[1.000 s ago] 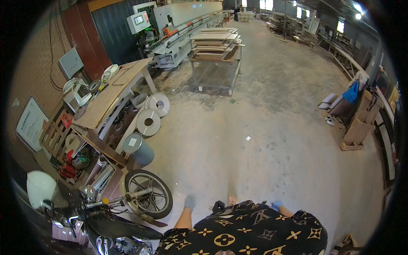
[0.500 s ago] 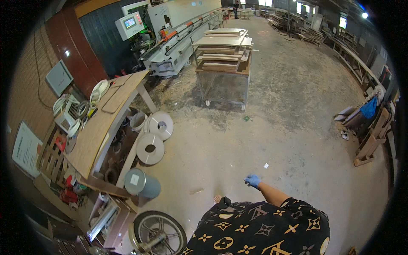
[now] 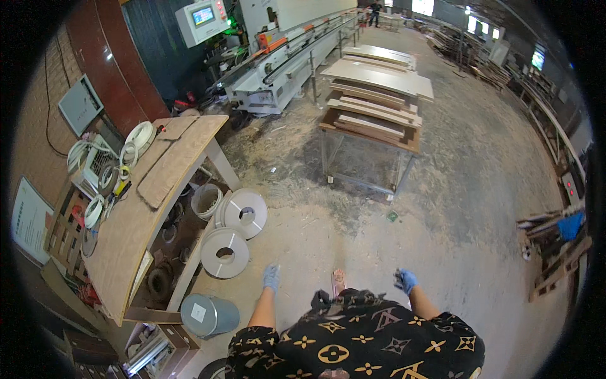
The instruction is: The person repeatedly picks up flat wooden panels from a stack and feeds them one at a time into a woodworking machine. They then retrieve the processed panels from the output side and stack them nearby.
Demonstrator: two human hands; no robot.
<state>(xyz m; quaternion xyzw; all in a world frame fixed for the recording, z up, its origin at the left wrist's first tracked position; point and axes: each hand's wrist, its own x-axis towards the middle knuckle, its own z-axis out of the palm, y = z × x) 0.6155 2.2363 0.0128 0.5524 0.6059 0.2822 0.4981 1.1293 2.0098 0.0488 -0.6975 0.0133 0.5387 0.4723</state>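
Both of my hands wear blue gloves and hang over the concrete floor, out in front of my black patterned clothing. My left hand [image 3: 271, 276] is beside the rolls of edge banding, its fingers loosely stretched and nothing visible in them. The nearest pale roll of edge banding [image 3: 211, 256] lies apart from it, next to a second roll [image 3: 260, 215]. On the other side, my right hand [image 3: 406, 280] has its fingers slightly bent and apart, and holds nothing that I can see. Between the hands, one of my feet [image 3: 339, 279] shows in a sandal.
A workbench [image 3: 120, 252] with coiled banding stands on the left, a grey drum [image 3: 211, 314] below its near end. Ahead, a metal-framed cart [image 3: 360, 180] carries stacked boards [image 3: 379, 77]. Behind it runs a long machine [image 3: 265, 95]. Wood scraps [image 3: 558, 271] lean at the right.
My left hand has come into view. The cart, bench and rolls appear nearer, and the view has turned left. The wheel at the lower left has mostly slipped out of sight.
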